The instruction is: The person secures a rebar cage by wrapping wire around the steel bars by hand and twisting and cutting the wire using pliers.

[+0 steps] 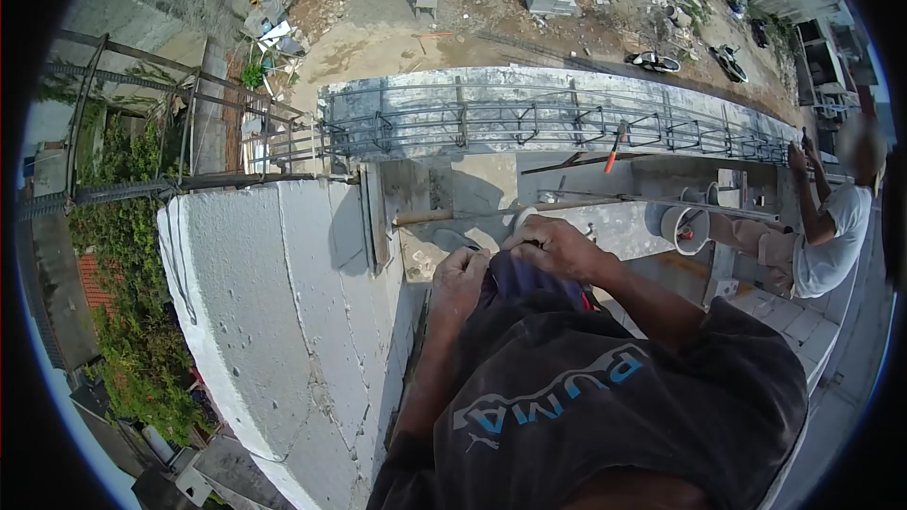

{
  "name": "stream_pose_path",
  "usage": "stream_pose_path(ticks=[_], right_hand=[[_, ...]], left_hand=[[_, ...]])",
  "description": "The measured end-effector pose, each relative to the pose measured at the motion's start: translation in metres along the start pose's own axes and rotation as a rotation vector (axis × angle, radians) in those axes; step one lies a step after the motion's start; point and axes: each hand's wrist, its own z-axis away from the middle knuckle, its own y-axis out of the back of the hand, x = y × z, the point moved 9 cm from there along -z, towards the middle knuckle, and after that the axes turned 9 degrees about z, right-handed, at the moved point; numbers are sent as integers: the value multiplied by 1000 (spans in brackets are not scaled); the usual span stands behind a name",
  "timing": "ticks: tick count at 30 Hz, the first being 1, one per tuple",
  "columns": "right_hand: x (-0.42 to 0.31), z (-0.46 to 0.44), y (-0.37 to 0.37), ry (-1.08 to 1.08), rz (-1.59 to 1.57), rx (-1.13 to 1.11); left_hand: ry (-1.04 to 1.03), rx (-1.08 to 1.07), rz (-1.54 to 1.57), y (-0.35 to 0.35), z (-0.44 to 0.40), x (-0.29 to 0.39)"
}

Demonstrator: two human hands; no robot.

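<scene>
My left hand point(461, 281) is in front of my waist, its fingers curled closed. Close beside it, my right hand point(557, 247) is closed too, thumb and fingers pressed together. Whatever the fingertips pinch is too small or hidden to make out. Dark purple cloth point(529, 281) of my clothing lies just below both hands, under the hem of my dark shirt point(567, 387). Beyond the hands, a tool with orange handles point(613, 153) hangs on the steel rebar cage point(501, 121), which lies along a concrete beam.
A white block wall point(255, 302) rises on my left. A bucket point(684, 229) stands on a plank to the right. Past it, a co-worker in a white shirt point(836, 241) has raised hands at the cage's right end. Rubble ground point(378, 0) lies far below.
</scene>
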Motion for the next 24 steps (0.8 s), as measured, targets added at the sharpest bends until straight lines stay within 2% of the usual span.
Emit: stream_pose_path(ticks=[3, 6, 9, 11, 13, 17, 22, 24], right_hand=[[0, -15, 7, -15, 59, 80], [8, -32, 25, -77, 9, 155], [19, -50, 64, -178, -19, 252], [41, -66, 85, -258, -25, 347], [59, -85, 104, -198, 79, 460], [104, -112, 140, -178, 256, 582], [137, -148, 169, -141, 458, 530], [150, -158, 179, -80, 514, 546]], left_hand=[[34, -123, -7, 5, -32, -1], [-13, -182, -47, 17, -62, 34], [-92, 5, 17, 55, -116, 49], [-152, 101, -83, 87, -167, 49], [-303, 213, -227, 110, -208, 69], [-468, 204, -557, 122, -305, 85], [-402, -28, -1058, 97, -419, 53], [-406, -127, -1137, 79, -440, 36]])
